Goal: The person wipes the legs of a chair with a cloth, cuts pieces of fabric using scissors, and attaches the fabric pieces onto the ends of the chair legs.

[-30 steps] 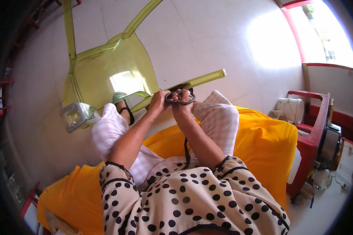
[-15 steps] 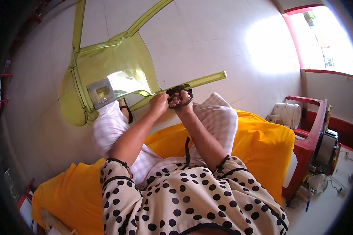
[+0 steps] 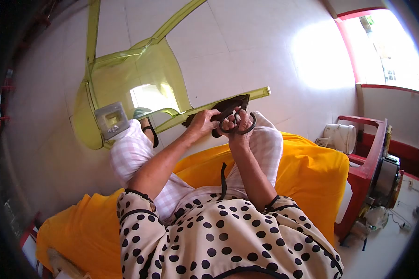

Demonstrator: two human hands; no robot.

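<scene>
My right hand (image 3: 237, 123) is closed on scissors (image 3: 248, 132) with large dark ring handles, held above my right knee. The blades are hard to make out. My left hand (image 3: 205, 122) is closed beside it, pinching a dark brown, floppy piece of material (image 3: 228, 108) that fans out past my fingers. What this material is I cannot tell. Behind both hands lies the long yellow-green leg of a see-through plastic chair (image 3: 167, 65). A small grey, boxy container (image 3: 111, 120) with a squarish window rests near my left knee.
I sit on a seat covered with orange cloth (image 3: 307, 162). At the right stand a white bucket (image 3: 340, 138) and a red frame (image 3: 368, 162) with several items near it. Pale tiled floor (image 3: 246, 51) lies ahead, and a bright doorway (image 3: 386, 46) opens at upper right.
Both hands have moved right, away from the chair's middle. More of the dark material now shows beyond my fingers. The grey container has shifted slightly left and down.
</scene>
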